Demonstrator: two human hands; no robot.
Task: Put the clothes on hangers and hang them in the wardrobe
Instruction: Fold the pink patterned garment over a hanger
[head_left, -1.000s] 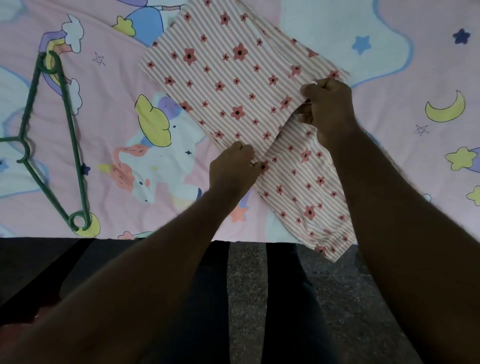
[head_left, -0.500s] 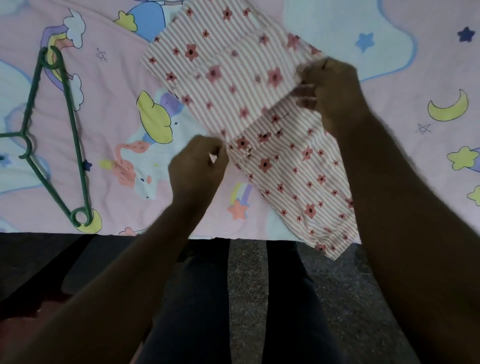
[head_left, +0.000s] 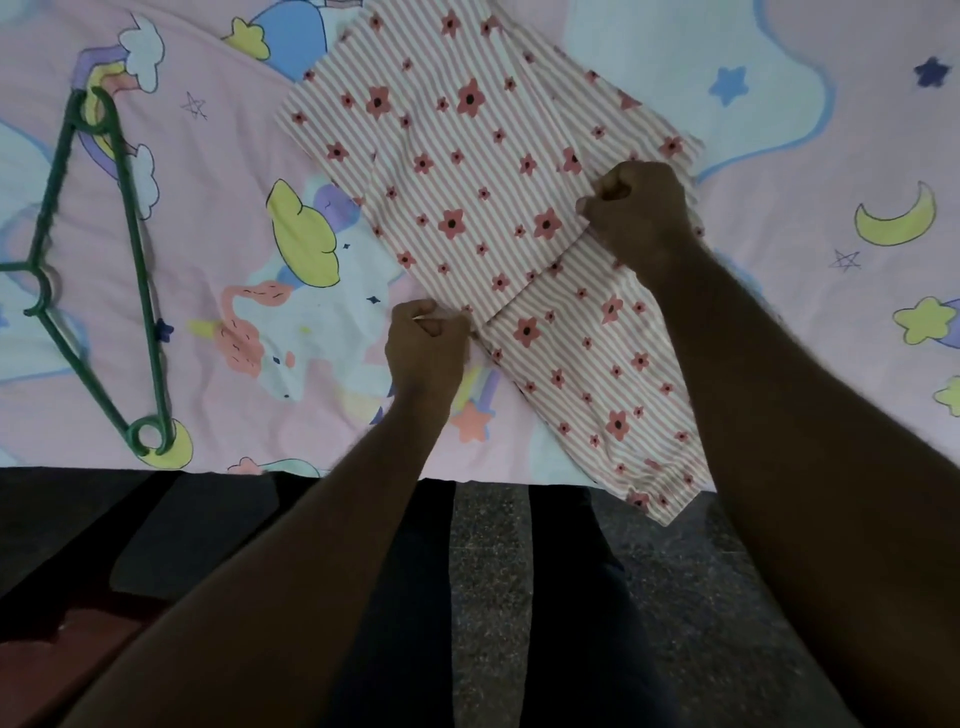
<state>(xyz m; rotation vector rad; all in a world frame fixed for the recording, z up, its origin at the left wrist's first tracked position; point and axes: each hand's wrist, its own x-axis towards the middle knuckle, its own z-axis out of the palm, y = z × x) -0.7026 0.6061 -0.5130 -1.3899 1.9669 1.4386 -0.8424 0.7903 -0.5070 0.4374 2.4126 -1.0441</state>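
Note:
A pink-and-white striped garment with red flowers (head_left: 467, 171) lies spread diagonally on the bed, folded across its middle. My left hand (head_left: 426, 343) pinches the fold's near edge at the garment's left side. My right hand (head_left: 641, 218) grips the same fold at the right side, fingers curled round the cloth. The lower part of the garment (head_left: 613, 395) hangs a little over the bed's front edge. A green plastic hanger (head_left: 98, 270) lies flat on the bed, far to the left of both hands.
The bed is covered by a pink cartoon sheet (head_left: 234, 218) with unicorns, stars and moons. Its front edge runs across the view near my legs. Below it lies a dark speckled floor (head_left: 493, 571). A dark object (head_left: 78, 597) sits at the lower left.
The upper layer of the garment has been pulled back down toward me and laid flat. My left hand moved right to the fold's edge; my right hand dropped lower.

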